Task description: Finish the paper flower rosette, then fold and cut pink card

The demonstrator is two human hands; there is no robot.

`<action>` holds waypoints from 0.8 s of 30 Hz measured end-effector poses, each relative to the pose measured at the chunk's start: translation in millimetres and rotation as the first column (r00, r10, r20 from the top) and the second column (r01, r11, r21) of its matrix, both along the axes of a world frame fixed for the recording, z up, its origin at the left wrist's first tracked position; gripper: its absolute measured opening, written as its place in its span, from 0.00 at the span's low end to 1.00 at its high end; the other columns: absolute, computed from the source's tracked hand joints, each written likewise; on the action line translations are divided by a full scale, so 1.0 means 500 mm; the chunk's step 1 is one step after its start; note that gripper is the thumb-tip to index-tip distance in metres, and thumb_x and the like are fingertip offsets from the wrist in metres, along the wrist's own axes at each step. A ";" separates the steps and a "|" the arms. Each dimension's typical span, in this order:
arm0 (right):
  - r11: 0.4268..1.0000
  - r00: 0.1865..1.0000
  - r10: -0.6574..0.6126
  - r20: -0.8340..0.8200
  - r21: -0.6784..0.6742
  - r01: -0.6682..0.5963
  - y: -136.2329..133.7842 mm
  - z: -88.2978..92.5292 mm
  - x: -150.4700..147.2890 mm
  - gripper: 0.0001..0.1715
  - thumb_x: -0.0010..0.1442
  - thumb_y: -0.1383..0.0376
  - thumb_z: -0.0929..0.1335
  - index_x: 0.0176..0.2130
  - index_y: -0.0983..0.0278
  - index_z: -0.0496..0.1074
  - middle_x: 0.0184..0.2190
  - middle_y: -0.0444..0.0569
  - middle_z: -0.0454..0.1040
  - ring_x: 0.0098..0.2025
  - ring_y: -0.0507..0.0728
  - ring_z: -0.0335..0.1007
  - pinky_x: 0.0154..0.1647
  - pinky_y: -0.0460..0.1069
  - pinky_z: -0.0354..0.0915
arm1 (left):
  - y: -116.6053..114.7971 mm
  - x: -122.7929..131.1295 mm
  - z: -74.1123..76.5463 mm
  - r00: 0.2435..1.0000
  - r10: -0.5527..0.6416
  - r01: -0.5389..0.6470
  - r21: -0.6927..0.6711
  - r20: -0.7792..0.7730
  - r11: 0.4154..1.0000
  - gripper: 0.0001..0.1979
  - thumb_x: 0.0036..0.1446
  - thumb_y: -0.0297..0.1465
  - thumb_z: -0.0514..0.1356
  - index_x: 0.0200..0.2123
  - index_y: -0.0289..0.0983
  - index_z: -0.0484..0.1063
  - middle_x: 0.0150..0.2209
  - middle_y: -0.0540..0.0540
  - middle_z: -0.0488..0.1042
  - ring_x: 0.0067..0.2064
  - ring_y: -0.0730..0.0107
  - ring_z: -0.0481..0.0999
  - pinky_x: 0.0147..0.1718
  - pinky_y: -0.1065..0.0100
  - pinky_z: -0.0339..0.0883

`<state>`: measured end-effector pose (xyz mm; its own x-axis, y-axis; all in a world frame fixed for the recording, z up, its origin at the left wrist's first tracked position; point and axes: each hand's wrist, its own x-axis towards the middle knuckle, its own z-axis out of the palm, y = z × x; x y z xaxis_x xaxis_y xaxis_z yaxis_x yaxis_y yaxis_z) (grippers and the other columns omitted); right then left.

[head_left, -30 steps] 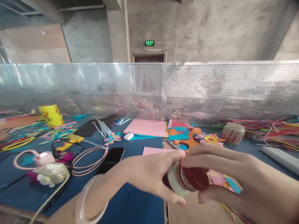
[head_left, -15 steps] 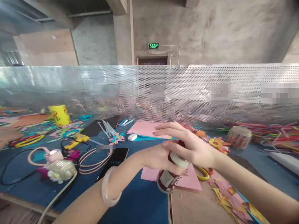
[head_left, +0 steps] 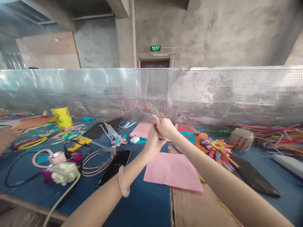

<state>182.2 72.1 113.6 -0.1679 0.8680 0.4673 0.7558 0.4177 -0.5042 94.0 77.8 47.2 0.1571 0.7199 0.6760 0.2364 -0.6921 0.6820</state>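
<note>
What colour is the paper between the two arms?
The paper is plain pink. It shows best in the head view.

The exit sign [head_left: 155, 48] on the concrete wall [head_left: 203, 31] reads "安全出口" with "EXIT" beneath, in glowing green. The black smartphone [head_left: 115, 168] displays "14:5", its last digit too blurred to read. Red markings on the yellow cylinder [head_left: 62, 118] are illegible.

Jar [head_left: 162, 137] sat deep inside the two-handed grip, nearly all of it covered; only one small, dark brownish patch showed, near the grip's middle. Its tilt could not be told, nor whether its lid was on or off.
</note>
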 end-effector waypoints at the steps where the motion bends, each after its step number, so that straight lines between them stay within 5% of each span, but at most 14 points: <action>1: 0.999 0.999 -0.002 -0.036 -0.034 0.001 0.009 0.001 -0.005 0.38 0.63 0.47 0.50 0.38 0.67 0.75 0.32 0.57 0.75 0.41 0.64 0.71 0.46 0.56 0.61 | 0.019 -0.013 0.000 1.000 -0.008 0.008 -0.015 0.022 1.000 0.24 0.39 0.23 0.63 0.40 0.36 0.59 0.40 0.41 0.69 0.41 0.60 0.72 0.38 0.61 0.67; 7: 0.983 0.963 0.171 -0.207 -0.029 -0.181 0.012 -0.007 0.012 0.38 0.63 0.45 0.49 0.47 0.69 0.70 0.46 0.56 0.72 0.50 0.60 0.66 0.51 0.52 0.59 | 0.129 -0.137 0.037 0.982 0.134 -0.099 -0.234 0.137 0.967 0.25 0.37 0.35 0.68 0.36 0.35 0.60 0.32 0.46 0.71 0.34 0.64 0.73 0.35 0.62 0.67; 14: 0.991 0.972 0.101 0.214 0.065 -0.118 -0.087 -0.080 0.072 0.27 0.64 0.54 0.57 0.55 0.67 0.63 0.55 0.60 0.63 0.59 0.63 0.55 0.57 0.60 0.52 | 0.238 -0.245 0.066 0.875 0.472 -0.470 -0.048 0.104 0.882 0.26 0.36 0.42 0.68 0.36 0.36 0.63 0.37 0.46 0.71 0.40 0.63 0.73 0.39 0.65 0.66; 20: 0.993 0.870 0.073 0.488 0.041 -0.107 -0.252 -0.159 0.130 0.34 0.60 0.49 0.59 0.59 0.65 0.59 0.58 0.58 0.60 0.61 0.68 0.50 0.56 0.65 0.56 | 0.278 -0.278 0.026 0.810 0.582 -0.584 -0.016 -0.068 0.811 0.24 0.41 0.43 0.65 0.41 0.38 0.67 0.40 0.45 0.74 0.42 0.60 0.72 0.42 0.65 0.63; 24: 0.973 0.827 0.122 0.549 0.098 -0.209 -0.315 -0.223 0.181 0.23 0.60 0.56 0.62 0.54 0.55 0.66 0.52 0.50 0.69 0.55 0.66 0.63 0.50 0.61 0.65 | 0.297 -0.286 -0.008 0.808 0.577 -0.587 -0.083 -0.118 0.805 0.23 0.41 0.42 0.65 0.40 0.38 0.68 0.40 0.45 0.75 0.41 0.60 0.73 0.40 0.66 0.63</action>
<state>272.9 -85.4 2.3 -0.5640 0.7325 0.3812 0.8010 0.5975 0.0372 -48.9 226.5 43.3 -0.2641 0.7627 0.5904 0.6292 -0.3276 0.7048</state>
